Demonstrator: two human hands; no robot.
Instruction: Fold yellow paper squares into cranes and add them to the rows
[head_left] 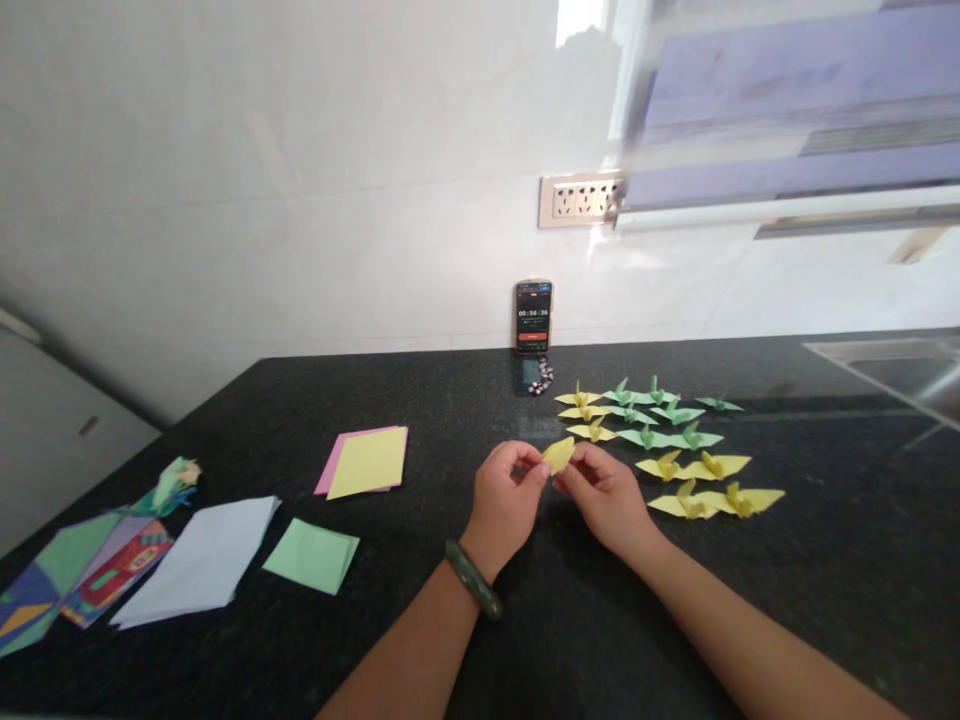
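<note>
Between my two hands is a small yellow folded paper point(559, 456), held up over the dark countertop. My left hand point(510, 500), with a dark green bangle point(472, 578) on its wrist, pinches the paper's left side. The fingers of my right hand point(606, 495) are closed on its right side. To the right of my hands stand rows of finished paper cranes, several yellow cranes point(686, 502) nearest and several green cranes point(660, 438) farther back. The fingertips partly cover the folded paper's lower edge.
Yellow and pink paper sheets point(367, 462), green sheets point(311, 556) and white sheets point(202, 562) lie on the left. Beyond them is a colourful packet point(112, 575). A phone point(533, 316) showing a timer leans on the wall. A sink edge point(885, 380) is at the far right.
</note>
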